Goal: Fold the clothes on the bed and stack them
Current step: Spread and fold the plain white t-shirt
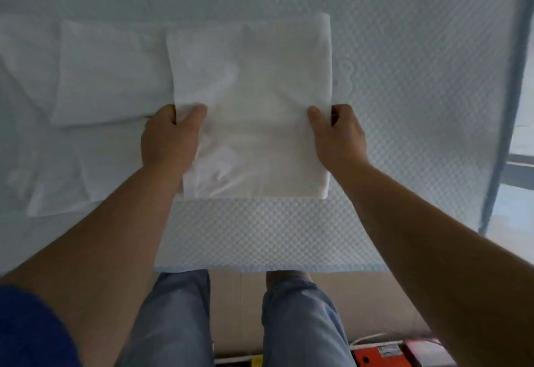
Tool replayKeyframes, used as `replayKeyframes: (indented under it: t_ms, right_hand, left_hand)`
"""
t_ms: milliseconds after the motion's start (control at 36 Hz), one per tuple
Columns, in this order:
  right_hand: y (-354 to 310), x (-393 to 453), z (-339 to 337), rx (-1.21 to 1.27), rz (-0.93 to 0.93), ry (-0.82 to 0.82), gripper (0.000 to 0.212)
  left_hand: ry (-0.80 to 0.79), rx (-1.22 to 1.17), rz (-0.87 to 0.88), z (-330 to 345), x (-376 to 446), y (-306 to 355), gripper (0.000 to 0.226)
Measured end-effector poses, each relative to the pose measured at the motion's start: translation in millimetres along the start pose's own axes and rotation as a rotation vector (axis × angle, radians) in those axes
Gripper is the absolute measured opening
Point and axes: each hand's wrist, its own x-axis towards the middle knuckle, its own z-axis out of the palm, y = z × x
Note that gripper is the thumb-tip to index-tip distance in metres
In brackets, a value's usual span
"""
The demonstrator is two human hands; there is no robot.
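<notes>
A folded white garment (254,101) forms a neat rectangle on the quilted bed (404,77) in front of me. My left hand (169,138) grips its left edge, thumb on top and fingers underneath. My right hand (338,135) grips the right edge in the same way. To the left lies another folded white garment (109,75), partly under the held one. More loose white cloth (52,170) is spread flat at the near left.
The bed's near edge (260,268) with blue piping runs just above my knees. A blue-trimmed bed corner (502,106) stands at the right, with floor beyond. Red boxes (398,355) and a white cable lie on the floor.
</notes>
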Motion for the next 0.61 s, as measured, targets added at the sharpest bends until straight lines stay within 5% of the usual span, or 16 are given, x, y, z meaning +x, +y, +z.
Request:
replayKeyframes:
  t_ms: [167, 361, 556, 611]
  right_hand:
    - [-21.5, 31.3, 1.3, 0.050, 0.019, 0.073, 0.031]
    - [-22.0, 31.2, 3.8, -0.023, -0.109, 0.127, 0.023]
    - [-23.1, 30.4, 3.6, -0.018, -0.116, 0.120, 0.027]
    - [-25.3, 27.7, 5.6, -0.021, -0.116, 0.136, 0.035]
  left_hand:
    - [-0.170, -0.317, -0.256, -6.8, 14.5, 11.0, 0.027]
    - [0.034, -0.169, 0.199, 2.3, -9.2, 15.2, 0.026]
    - [-0.291, -0.544, -0.196, -8.5, 17.2, 23.0, 0.015]
    - [-0.190, -0.420, -0.104, -12.0, 21.9, 20.9, 0.006]
